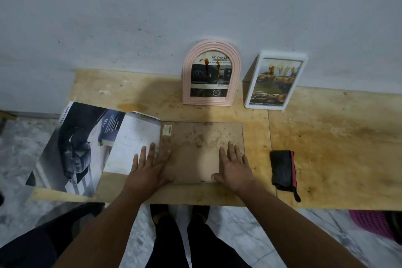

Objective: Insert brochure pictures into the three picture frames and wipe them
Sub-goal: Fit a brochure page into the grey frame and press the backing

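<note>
- Pink arched frame [211,74] and white frame [276,80] stand filled against the wall, both stained, seemingly unwiped.
- Third frame [201,150] lies flat on the tabletop [326,137], partly over the brochure [91,146], seemingly unfilled.
- Left hand [150,166] and right hand [233,167] press it, fingers spread.
- Dark cloth [283,169] lies just beside.

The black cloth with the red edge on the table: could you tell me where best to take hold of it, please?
Probably pinch the black cloth from above at its folded middle with the right hand: it lies flat, just right of that hand.
</note>
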